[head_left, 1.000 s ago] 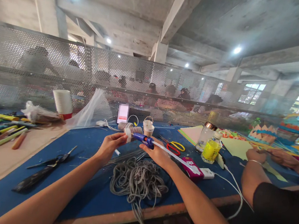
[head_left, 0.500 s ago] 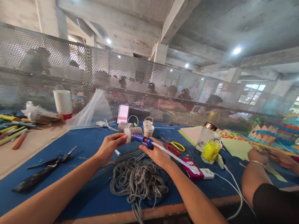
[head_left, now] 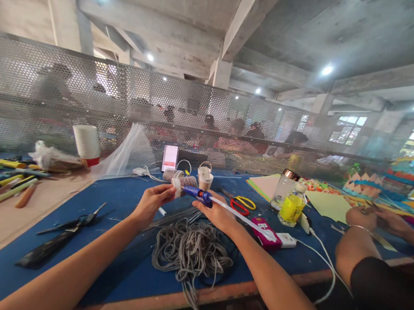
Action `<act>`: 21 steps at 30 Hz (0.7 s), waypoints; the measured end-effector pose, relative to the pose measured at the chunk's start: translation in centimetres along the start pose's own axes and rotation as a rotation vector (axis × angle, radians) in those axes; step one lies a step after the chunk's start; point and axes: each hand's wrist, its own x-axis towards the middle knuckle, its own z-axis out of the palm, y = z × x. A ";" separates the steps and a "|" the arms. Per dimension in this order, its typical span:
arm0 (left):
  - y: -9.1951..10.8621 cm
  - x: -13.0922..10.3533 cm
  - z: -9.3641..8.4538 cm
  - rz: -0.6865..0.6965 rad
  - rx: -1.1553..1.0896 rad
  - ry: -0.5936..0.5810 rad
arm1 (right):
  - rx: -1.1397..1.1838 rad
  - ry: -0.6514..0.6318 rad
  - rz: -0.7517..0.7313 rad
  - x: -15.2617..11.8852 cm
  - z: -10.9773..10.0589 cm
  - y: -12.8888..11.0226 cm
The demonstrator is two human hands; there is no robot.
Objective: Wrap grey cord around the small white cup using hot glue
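Observation:
My left hand (head_left: 152,203) pinches a small white ring-like piece (head_left: 177,186) between thumb and fingers. My right hand (head_left: 219,214) is wrapped round a blue glue gun (head_left: 196,193), whose nozzle end meets or nearly meets the white piece. A long translucent glue stick (head_left: 239,214) runs out of the gun's back over my right wrist. Below both hands lies a tangled heap of grey cord (head_left: 193,247). Just behind them are a ribbed beige roll (head_left: 189,180) and a small paper cup with a handle (head_left: 205,179).
Black scissors (head_left: 67,233) lie at the left; red-yellow scissors (head_left: 240,203) lie right of the gun. A yellow drink bottle (head_left: 293,207), a glass jar (head_left: 281,193) and a magenta box (head_left: 266,233) stand rightward. A co-worker's hands (head_left: 364,219) work at far right.
My hands, the glue gun and the white piece hold almost the same position. The co-worker's arm at the right has shifted slightly.

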 end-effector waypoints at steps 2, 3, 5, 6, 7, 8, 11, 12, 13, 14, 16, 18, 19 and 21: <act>-0.1 0.1 -0.1 0.001 -0.001 0.001 | -0.008 0.006 -0.017 0.0 0.1 0.2; -0.1 0.1 -0.1 0.001 -0.002 0.001 | -0.012 0.008 -0.022 0.0 0.1 0.3; -0.1 0.0 -0.1 0.004 -0.006 -0.001 | -0.015 0.006 -0.021 0.0 0.1 0.3; -0.1 0.0 0.0 0.003 -0.007 0.000 | -0.012 0.004 -0.018 0.0 0.1 0.3; -0.1 0.0 0.0 0.000 -0.008 0.003 | -0.009 0.001 -0.015 0.0 0.1 0.2; 0.0 0.0 0.0 -0.002 -0.008 0.009 | -0.005 0.000 -0.010 0.0 0.0 0.2; 0.1 -0.1 0.1 -0.004 0.000 0.025 | -0.004 -0.009 0.002 0.0 -0.1 0.0; 0.1 -0.1 0.1 -0.004 0.002 0.026 | -0.009 -0.012 0.005 0.0 -0.1 -0.1; 0.1 0.0 0.1 -0.003 0.003 0.025 | -0.013 -0.014 0.005 -0.1 -0.1 -0.1; 0.1 0.0 0.1 -0.001 0.003 0.025 | -0.015 -0.014 0.004 -0.1 -0.1 -0.1; 0.2 0.0 0.1 -0.002 0.005 0.030 | -0.009 -0.015 0.004 -0.1 -0.2 -0.1; 0.2 0.0 0.1 -0.001 0.013 0.037 | -0.001 -0.022 0.004 -0.1 -0.2 -0.1; 0.2 0.0 0.1 0.000 0.017 0.041 | -0.001 -0.024 0.004 -0.1 -0.2 -0.1; 0.2 0.0 0.1 0.002 0.017 0.040 | -0.004 -0.021 -0.003 -0.1 -0.2 0.0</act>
